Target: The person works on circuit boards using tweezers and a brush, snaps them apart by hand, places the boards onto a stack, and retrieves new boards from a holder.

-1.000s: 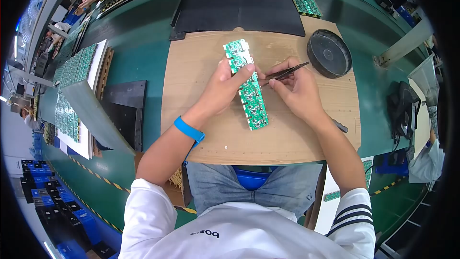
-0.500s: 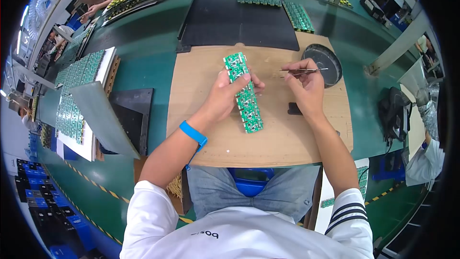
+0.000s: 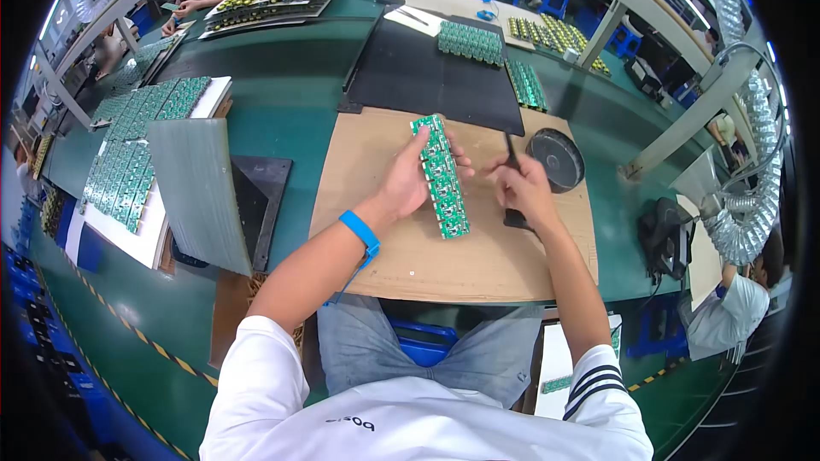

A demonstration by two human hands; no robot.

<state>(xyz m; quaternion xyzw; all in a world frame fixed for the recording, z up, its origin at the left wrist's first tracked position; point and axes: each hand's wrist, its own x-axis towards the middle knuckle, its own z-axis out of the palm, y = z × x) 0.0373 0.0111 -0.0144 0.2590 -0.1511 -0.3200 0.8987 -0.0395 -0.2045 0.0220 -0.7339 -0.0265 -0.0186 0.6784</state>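
The left hand (image 3: 400, 186) grips the green circuit board (image 3: 445, 183) between thumb and fingers above the cardboard (image 3: 367, 260), while the right hand (image 3: 531, 195), blurred, closes around a slim dark tool (image 3: 512, 150) left of the round black dish (image 3: 556, 160). This looks like a pause between touches; bringing tip to board would call for a steady left grip.
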